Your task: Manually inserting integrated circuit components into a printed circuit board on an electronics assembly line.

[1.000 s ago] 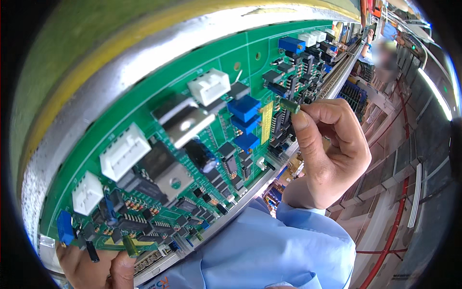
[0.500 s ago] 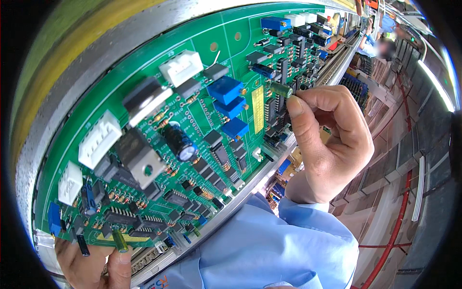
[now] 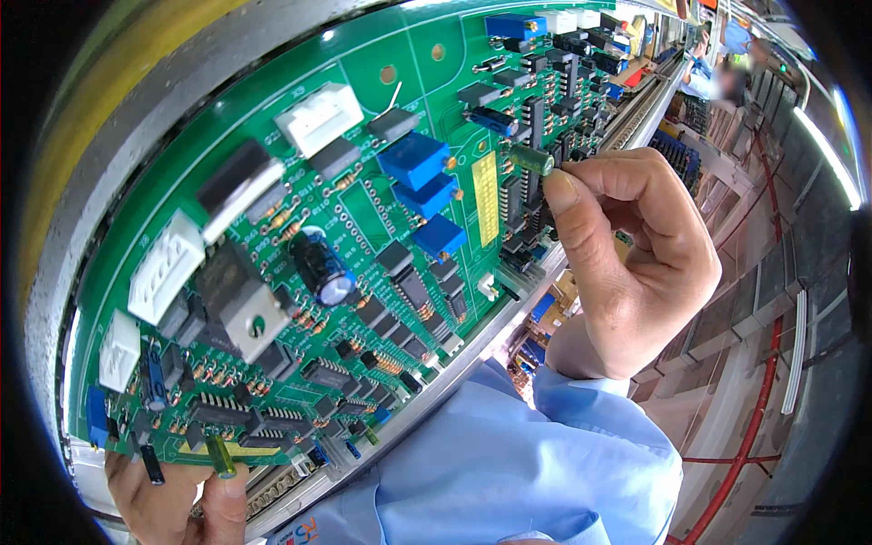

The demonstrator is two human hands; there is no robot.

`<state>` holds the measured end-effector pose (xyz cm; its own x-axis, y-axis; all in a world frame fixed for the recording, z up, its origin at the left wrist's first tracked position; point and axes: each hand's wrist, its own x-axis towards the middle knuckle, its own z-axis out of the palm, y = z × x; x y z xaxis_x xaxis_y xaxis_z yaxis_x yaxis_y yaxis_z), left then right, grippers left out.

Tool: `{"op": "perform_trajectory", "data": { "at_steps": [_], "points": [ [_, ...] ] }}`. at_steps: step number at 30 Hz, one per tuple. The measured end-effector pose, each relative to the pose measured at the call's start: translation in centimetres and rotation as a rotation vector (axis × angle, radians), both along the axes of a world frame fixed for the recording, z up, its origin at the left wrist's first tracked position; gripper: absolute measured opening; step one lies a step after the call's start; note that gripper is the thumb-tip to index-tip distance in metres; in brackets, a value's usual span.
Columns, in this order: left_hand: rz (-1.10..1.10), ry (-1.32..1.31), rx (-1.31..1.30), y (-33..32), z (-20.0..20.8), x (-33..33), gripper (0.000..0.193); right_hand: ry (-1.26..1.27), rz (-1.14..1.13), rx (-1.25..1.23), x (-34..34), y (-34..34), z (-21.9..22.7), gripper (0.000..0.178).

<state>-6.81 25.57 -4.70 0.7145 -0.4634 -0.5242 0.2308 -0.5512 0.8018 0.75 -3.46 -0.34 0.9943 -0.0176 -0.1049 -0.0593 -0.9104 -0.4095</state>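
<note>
A large green circuit board (image 3: 363, 68), crowded with mounted parts, slopes across the view. At its right part, the thumb and index finger of my right hand (image 3: 636, 245) are closed on the end of a small green cylindrical capacitor (image 3: 530, 159). Down at the lower left, my left hand (image 3: 168, 504) is at the board's near edge, partly hidden by it. Its thumb tip meets the end of another green capacitor (image 3: 220, 454), pinched there with a finger. A black capacitor (image 3: 153, 465) sticks out beside that hand. Blue box-shaped trimmers (image 3: 413, 156) stand between the hands.
A metal rail (image 3: 363, 468) runs along the board's near edge, and a grey and yellow frame (image 3: 118, 136) borders its far side. White connectors (image 3: 166, 265) and a tall black capacitor (image 3: 323, 269) rise from the board. Another person (image 3: 701, 80) is in the far right background.
The board's parts appear shifted slightly left in the view, and my right hand slightly right. Both hands keep the same pinch at the green capacitors.
</note>
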Motion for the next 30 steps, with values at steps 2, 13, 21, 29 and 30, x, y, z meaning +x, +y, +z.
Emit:
{"op": "perform_trajectory", "data": {
  "at_steps": [2,13,21,29,30],
  "points": [
    [-0.007,-0.027,-0.002,0.3,0.0,0.0,0.021,-0.016,-0.001,-0.051,-0.1,0.5,0.1,0.01],
    [0.024,-0.049,0.013,0.7,0.0,-0.6,0.022,-0.025,0.011,-0.019,-0.4,0.6,-0.1,0.01],
    [0.049,0.049,-0.001,0.7,0.1,-0.4,0.02,-0.06,0.041,-0.066,-0.2,0.5,-0.3,0.01],
    [0.053,0.023,-0.027,0.5,-0.2,0.0,0.02,-0.001,0.051,-0.028,0.6,0.1,0.0,0.009],
    [0.048,0.034,-0.028,0.5,-0.1,0.0,0.02,-0.001,0.051,-0.029,0.6,0.1,0.0,0.009]
  ]
}}
